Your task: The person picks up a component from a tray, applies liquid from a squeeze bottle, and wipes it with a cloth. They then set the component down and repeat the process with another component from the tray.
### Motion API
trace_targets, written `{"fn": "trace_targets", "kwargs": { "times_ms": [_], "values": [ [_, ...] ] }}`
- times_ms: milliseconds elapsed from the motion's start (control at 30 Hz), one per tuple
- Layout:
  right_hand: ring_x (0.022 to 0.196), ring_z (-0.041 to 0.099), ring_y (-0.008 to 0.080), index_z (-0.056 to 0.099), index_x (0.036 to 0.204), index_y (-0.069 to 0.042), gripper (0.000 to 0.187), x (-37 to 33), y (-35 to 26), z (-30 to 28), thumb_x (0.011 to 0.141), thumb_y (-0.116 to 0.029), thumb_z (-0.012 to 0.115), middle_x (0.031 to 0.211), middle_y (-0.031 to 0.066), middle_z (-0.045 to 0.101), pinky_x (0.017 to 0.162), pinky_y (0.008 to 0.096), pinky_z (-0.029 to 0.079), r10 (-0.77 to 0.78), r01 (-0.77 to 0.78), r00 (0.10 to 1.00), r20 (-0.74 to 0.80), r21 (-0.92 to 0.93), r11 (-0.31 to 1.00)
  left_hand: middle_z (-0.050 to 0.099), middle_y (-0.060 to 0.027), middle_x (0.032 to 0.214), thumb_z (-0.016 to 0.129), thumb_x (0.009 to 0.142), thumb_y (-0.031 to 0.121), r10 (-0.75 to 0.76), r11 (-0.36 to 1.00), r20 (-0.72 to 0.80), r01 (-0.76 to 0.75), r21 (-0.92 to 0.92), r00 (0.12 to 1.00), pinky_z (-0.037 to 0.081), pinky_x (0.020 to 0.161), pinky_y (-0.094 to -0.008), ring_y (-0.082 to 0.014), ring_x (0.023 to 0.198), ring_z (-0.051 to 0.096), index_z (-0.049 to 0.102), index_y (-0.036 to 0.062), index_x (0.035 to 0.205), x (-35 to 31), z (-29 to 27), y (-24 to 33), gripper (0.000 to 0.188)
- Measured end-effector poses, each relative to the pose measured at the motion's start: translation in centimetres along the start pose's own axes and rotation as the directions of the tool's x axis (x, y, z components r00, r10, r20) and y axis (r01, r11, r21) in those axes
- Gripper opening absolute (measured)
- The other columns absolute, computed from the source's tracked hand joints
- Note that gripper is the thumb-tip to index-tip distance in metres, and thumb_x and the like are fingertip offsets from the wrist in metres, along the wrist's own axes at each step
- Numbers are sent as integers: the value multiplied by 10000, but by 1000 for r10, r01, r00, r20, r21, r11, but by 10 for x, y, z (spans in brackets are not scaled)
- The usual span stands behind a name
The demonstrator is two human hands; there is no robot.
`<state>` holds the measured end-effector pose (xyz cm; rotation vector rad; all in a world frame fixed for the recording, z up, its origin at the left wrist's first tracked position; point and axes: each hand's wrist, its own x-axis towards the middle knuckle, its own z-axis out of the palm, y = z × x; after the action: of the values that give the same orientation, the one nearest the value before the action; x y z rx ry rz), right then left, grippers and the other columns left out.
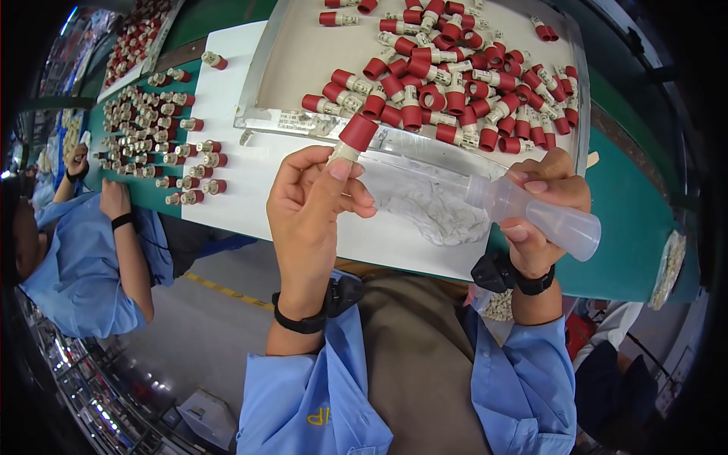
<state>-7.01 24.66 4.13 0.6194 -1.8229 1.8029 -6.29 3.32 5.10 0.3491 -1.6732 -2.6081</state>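
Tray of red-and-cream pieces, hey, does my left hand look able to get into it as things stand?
Probably yes: your left hand is close to the near rim of the tray, which looks uncovered. However, it already holds a red-capped piece, which might hamper picking another.

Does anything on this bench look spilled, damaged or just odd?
I see no spill or damage. One red-and-cream piece lies alone on the white sheet, apart from the cluster of similar pieces at the left. Near the right hand, a white cloth lies crumpled, which looks untidy.
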Motion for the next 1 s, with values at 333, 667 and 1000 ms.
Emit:
{"fn": "trace_targets", "kwargs": {
  "times_ms": [333, 667, 1000],
  "values": [
    [734, 552, 172, 569, 896, -48, 434, 1, -1, 1, 583, -215, 819, 827, 93, 541, 644, 260, 455, 23, -22, 999, -36, 42, 999, 548, -106, 846, 446, 914, 207, -243, 880, 231, 314, -356, 942, 500, 509, -225, -129, 586, 565, 476, -13, 1016, 5, -13, 3, 244],
    [772, 531, 170, 517, 938, -44, 435, 0, -3, -2, 639, -233, 769, 876, 89, 477, 690, 273, 451, 70, -62, 996, -49, 151, 987, 524, -82, 859, 417, 927, 221, -318, 692, 335, 459, -557, 887, 473, 496, -189, -98, 659, 533, 463, -10, 1042, 5, -24, 21, 262],
    [843, 499, 127, 465, 1015, -43, 408, 6, -3, -20, 737, -262, 668, 992, 68, 411, 706, 231, 440, 257, -169, 930, -263, 315, 934, 590, -97, 868, 576, 823, 123, 441, 693, -36, -315, 649, 897, 470, 531, -212, -122, 686, 564, 547, -5, 994, 106, -81, 143, 216]
  ]
}}
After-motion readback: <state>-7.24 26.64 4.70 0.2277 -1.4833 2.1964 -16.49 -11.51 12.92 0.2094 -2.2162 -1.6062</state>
